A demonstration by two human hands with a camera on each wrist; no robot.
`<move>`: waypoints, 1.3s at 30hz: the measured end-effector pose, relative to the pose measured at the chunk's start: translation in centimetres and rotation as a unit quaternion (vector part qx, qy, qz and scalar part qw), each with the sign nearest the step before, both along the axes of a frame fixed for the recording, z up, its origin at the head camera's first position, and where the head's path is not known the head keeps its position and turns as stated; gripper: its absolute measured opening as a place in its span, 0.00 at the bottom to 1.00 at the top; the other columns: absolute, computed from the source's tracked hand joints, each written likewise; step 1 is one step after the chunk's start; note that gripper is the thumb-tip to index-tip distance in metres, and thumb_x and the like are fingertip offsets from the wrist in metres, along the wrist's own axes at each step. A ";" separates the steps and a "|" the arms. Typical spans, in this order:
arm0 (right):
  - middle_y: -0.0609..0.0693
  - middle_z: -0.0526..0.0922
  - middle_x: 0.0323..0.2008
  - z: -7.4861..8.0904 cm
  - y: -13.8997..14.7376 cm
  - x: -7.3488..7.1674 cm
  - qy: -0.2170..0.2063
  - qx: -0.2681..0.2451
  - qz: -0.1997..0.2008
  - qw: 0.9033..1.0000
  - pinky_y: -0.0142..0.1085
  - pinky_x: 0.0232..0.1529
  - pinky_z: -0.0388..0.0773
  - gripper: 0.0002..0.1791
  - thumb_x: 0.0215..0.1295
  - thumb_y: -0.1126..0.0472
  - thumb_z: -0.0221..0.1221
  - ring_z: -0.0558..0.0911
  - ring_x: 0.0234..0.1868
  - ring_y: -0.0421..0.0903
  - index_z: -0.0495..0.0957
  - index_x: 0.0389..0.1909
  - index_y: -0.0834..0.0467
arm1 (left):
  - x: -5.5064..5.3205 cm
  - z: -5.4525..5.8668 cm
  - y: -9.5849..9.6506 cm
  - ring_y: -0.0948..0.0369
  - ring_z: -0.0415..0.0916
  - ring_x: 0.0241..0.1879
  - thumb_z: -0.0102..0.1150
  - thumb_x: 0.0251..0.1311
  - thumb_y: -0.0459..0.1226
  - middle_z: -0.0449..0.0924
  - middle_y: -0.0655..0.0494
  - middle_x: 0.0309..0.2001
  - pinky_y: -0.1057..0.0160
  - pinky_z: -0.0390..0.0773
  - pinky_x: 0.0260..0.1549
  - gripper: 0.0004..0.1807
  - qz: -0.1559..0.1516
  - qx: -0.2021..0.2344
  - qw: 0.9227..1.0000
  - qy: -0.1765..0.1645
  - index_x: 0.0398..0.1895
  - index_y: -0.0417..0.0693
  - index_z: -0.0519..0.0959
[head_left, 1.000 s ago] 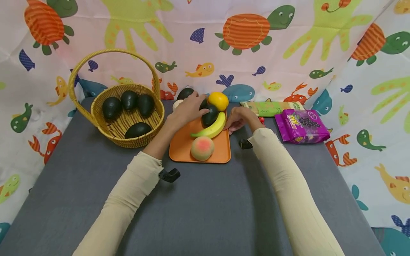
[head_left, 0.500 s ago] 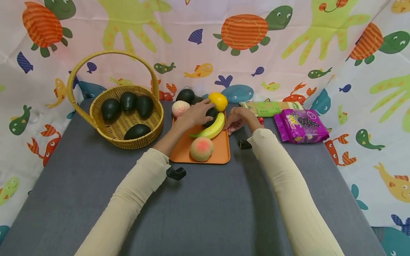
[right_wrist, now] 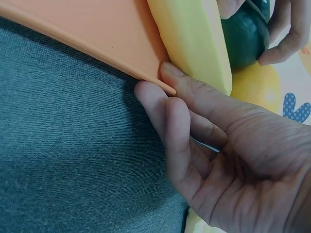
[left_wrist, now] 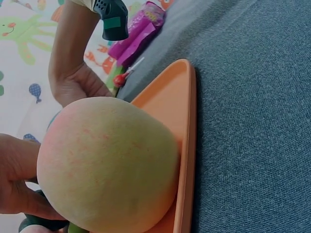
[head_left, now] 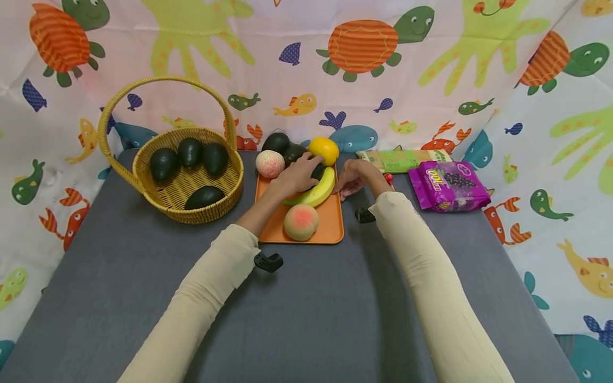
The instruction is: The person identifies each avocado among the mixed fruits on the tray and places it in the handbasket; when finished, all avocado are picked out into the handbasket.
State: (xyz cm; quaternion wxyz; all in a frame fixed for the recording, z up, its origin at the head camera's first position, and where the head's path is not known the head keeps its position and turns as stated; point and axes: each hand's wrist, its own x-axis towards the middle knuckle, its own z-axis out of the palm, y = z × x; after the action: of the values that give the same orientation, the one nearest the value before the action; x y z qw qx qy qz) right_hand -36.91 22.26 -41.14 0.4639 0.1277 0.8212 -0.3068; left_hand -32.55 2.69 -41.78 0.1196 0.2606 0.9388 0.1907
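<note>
My left hand (head_left: 298, 176) reaches over the orange tray (head_left: 328, 231) and grips a dark green avocado (right_wrist: 245, 39), mostly hidden under its fingers in the head view. My right hand (head_left: 355, 178) pinches the tray's right rim between thumb and fingers, plainly seen in the right wrist view. Beside the held avocado lie a yellow banana (head_left: 318, 192) and a lemon (head_left: 323, 150). A peach (head_left: 301, 222) sits at the tray's front; a paler, speckled peach (head_left: 270, 164) is at its back left. Two more dark avocados (head_left: 275, 143) lie behind.
To the left stands a yellow wicker basket (head_left: 191, 215) with a tall handle and several avocados (head_left: 204, 197) inside. At the right lie a purple grape-pictured package (head_left: 450, 186), a green packet (head_left: 402, 159) and a small red lollipop (left_wrist: 119, 80). A patterned curtain backs the table.
My left hand has moved right and slightly down onto the avocado by the banana, uncovering the speckled peach and the avocados behind. My right hand has stayed at the tray rim.
</note>
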 end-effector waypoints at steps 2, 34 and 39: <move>0.53 0.90 0.26 0.0 -0.3 -0.1 0.002 -0.002 0.002 1.000 0.29 0.39 0.86 0.10 0.67 0.61 0.70 0.87 0.24 0.42 0.87 0.39 0.65 | 0.1 -0.2 -0.3 0.43 0.67 0.73 0.61 0.74 0.38 0.57 0.41 0.79 0.41 0.71 0.73 0.33 0.007 0.009 1.000 0.007 0.78 0.55 0.63; 0.51 0.89 0.25 0.3 0.0 -0.2 -0.010 0.028 0.026 0.999 0.27 0.41 0.85 0.12 0.68 0.57 0.69 0.85 0.23 0.40 0.87 0.40 0.65 | 2.1 3.9 -3.7 0.47 0.75 0.63 0.80 0.53 0.39 0.77 0.46 0.66 0.46 0.79 0.64 0.40 0.035 0.292 0.946 0.135 0.69 0.50 0.72; 0.52 0.90 0.26 0.3 -0.1 -0.2 -0.017 0.022 0.024 0.999 0.26 0.40 0.85 0.12 0.68 0.58 0.70 0.85 0.23 0.40 0.87 0.40 0.65 | 2.5 4.6 -4.4 0.47 0.74 0.65 0.82 0.52 0.40 0.77 0.45 0.66 0.46 0.77 0.66 0.39 0.032 0.296 0.939 0.170 0.68 0.47 0.74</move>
State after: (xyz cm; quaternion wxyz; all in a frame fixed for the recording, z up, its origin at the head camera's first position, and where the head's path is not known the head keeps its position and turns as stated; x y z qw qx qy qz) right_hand -37.13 22.16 -40.86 0.4819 0.1232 0.8227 -0.2753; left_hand -30.04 -1.67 -37.16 -0.1302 0.2829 0.8539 0.4170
